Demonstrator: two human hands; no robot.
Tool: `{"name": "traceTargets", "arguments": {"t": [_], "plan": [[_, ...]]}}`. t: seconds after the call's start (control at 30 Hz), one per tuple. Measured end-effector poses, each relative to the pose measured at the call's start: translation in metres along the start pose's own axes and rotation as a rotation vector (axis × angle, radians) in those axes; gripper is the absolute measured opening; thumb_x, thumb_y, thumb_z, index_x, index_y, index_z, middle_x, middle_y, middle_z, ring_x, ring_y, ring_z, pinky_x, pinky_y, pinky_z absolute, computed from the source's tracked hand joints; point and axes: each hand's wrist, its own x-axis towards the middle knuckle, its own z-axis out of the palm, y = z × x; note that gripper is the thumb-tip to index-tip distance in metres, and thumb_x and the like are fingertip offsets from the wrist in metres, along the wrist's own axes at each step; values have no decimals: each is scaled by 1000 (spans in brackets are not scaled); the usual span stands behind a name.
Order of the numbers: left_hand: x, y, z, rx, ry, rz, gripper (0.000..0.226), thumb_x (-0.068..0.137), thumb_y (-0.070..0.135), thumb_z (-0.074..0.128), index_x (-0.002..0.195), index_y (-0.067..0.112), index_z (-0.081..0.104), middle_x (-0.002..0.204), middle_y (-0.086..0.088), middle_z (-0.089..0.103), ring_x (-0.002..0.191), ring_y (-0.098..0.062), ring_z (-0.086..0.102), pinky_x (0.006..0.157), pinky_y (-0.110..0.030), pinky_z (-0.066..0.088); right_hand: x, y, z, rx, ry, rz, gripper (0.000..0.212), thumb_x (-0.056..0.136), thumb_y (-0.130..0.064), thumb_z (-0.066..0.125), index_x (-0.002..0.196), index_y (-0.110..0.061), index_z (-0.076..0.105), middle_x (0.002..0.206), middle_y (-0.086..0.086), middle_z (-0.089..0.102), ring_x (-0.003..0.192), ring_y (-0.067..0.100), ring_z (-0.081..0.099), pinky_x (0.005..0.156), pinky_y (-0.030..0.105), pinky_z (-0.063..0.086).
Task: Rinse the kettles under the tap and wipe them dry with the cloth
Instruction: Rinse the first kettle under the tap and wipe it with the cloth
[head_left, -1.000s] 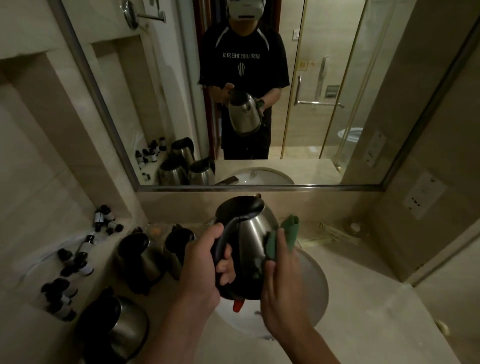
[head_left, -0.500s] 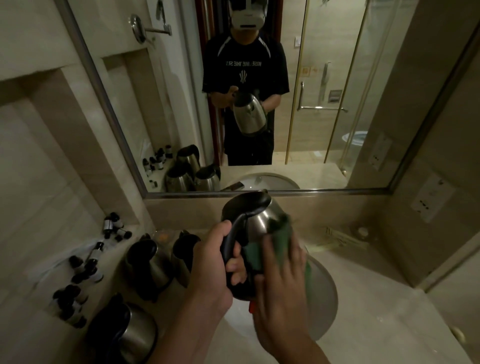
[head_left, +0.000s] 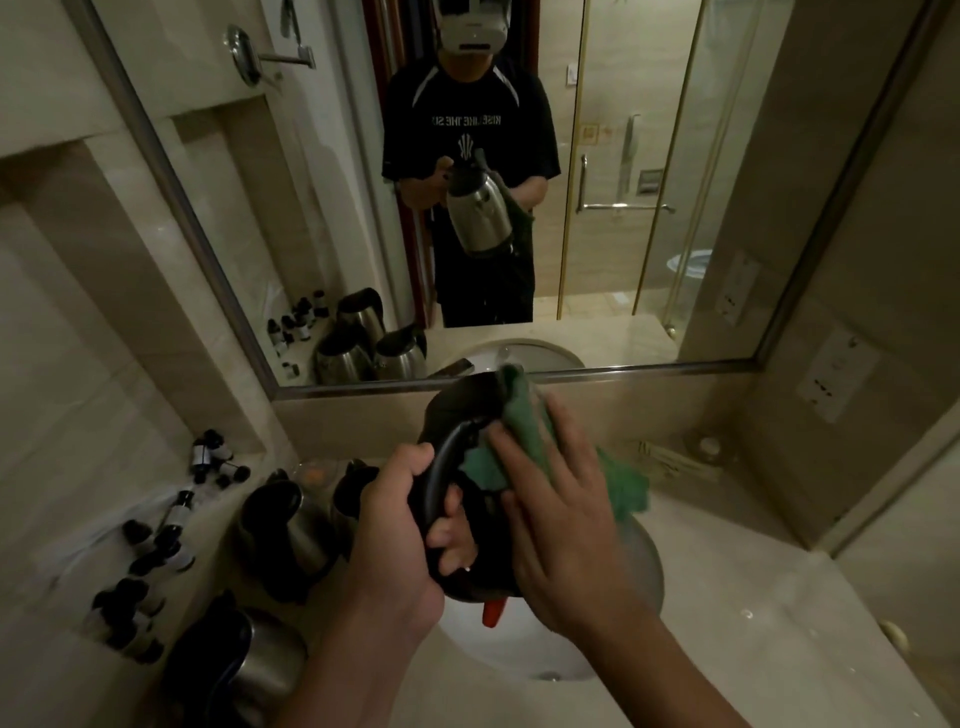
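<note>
The body of the held kettle (head_left: 457, 410) is largely covered by the green cloth (head_left: 524, 441) and the right hand (head_left: 566, 525), and the left hand (head_left: 400, 525) hides most of its handle. The sink (head_left: 644, 566) is visible only as a partial rim behind kettle and forearms, with the tap not identifiable. The nearest counter kettle (head_left: 244, 670) is dark and indistinct, and labels on the small bottles (head_left: 156, 545) are too small to read.
</note>
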Motion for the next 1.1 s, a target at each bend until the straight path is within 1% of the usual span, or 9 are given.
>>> {"name": "traceTargets", "arguments": {"t": [0.1, 0.23, 0.3, 0.43, 0.57, 0.63, 0.8, 0.97, 1.1], "plan": [[-5, -6, 5, -12, 0, -28, 40, 71, 45, 58, 55, 9, 50, 42, -1, 30, 32, -14, 26, 35, -22, 24, 20, 7, -3, -48, -10, -74, 49, 104, -30, 39, 152, -25, 48, 164, 3, 41, 157, 27, 27, 123, 50, 29], [-11, -16, -2, 86, -60, -9, 37, 76, 40, 66, 53, 12, 58, 49, -6, 36, 38, -15, 29, 42, -25, 20, 34, 25, -12, 338, -12, 233, 36, 106, -31, 33, 129, -40, 59, 115, -23, 66, 110, 1, 63, 89, 26, 50], [-16, -21, -6, 89, -63, 1, 37, 71, 46, 63, 53, 14, 61, 54, -8, 39, 41, -16, 30, 47, -30, 15, 37, 16, -16, 296, -30, 155, 31, 106, -24, 36, 120, -34, 62, 102, -22, 66, 98, -1, 63, 80, 20, 46], [-20, -25, -12, 110, -48, 28, 51, 64, 59, 58, 56, 9, 59, 50, -9, 38, 41, -18, 29, 48, -36, 13, 30, 9, -14, 11, -239, -283, 37, 102, -24, 39, 124, -16, 67, 131, 0, 67, 129, 17, 57, 111, 35, 40], [-25, -32, -17, 189, -45, 56, 54, 68, 60, 53, 58, 8, 59, 46, -9, 37, 41, -19, 28, 49, -41, 15, 40, 30, -11, 238, -252, -25, 32, 104, -28, 37, 121, -29, 64, 115, -21, 64, 107, -4, 60, 89, 24, 48], [-29, -39, -20, 176, -27, 47, 52, 67, 60, 53, 54, 10, 59, 45, -8, 36, 40, -17, 28, 48, -38, 14, 33, 19, -10, 273, -249, 64, 31, 102, -29, 38, 117, -34, 65, 113, -22, 66, 109, -5, 61, 92, 25, 50], [-34, -51, -27, 177, -9, 19, 57, 65, 57, 56, 57, 1, 55, 42, -7, 37, 33, -17, 28, 45, -29, 17, 23, -7, -7, 121, -356, -293, 35, 99, -24, 43, 114, -17, 73, 121, -3, 73, 121, 15, 64, 103, 32, 47], [-37, -51, -22, 193, 63, -17, 51, 58, 54, 57, 57, 2, 57, 45, -10, 38, 38, -19, 29, 50, -41, 15, 15, 22, 10, 405, -132, 230, 34, 99, -29, 40, 113, -32, 72, 108, -19, 71, 103, 8, 67, 86, 42, 54], [-37, -50, -22, 170, 33, 26, 52, 68, 53, 56, 56, 2, 51, 44, -9, 34, 39, -20, 24, 47, -42, 15, -13, 0, 5, 190, -118, -136, 37, 95, -20, 45, 118, -16, 74, 138, -9, 63, 137, 20, 53, 108, 47, 42]]}}
